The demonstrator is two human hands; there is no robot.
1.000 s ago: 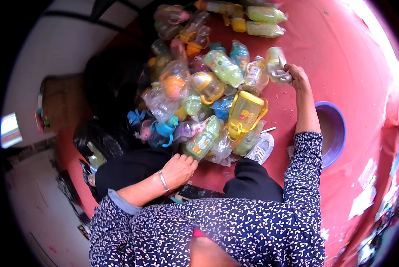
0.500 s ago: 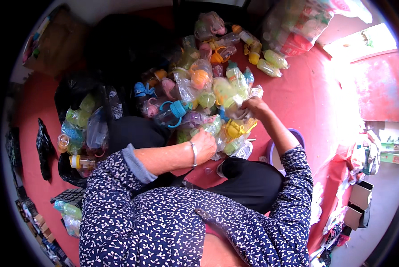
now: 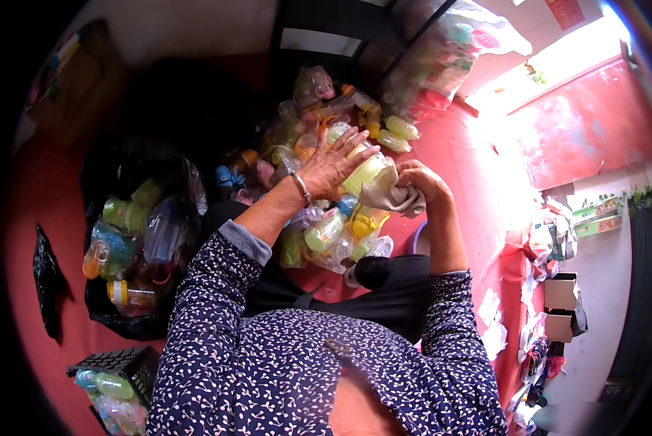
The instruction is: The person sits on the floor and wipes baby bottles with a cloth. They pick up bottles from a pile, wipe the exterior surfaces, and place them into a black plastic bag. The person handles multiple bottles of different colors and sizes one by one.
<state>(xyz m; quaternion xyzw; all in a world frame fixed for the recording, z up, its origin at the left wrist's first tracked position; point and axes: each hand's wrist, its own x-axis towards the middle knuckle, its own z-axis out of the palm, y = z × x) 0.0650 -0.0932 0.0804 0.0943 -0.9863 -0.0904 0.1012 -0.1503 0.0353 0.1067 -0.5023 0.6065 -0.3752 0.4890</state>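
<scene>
My left hand reaches over a pale yellow-green plastic bottle, its fingers spread across the bottle's side and its thumb hidden. Close on the right, my right hand pinches a crumpled beige cloth that touches the bottle. Below them lie more plastic bottles, among them a green one and one with a yellow cap and handle, several in clear wrapping. Behind my left hand the heap continues with orange, pink and blue-topped bottles.
A black plastic bag with bottles lies open at left. Nearer me is a black crate beside wrapped bottles. A large clear sack stands at the back. Behind my right forearm shows a purple-rimmed container. Boxes line the right wall.
My left hand has moved up and away from the near bottles onto the yellow-green bottle. The right hand now shows the cloth against that bottle. The whole view has shifted.
</scene>
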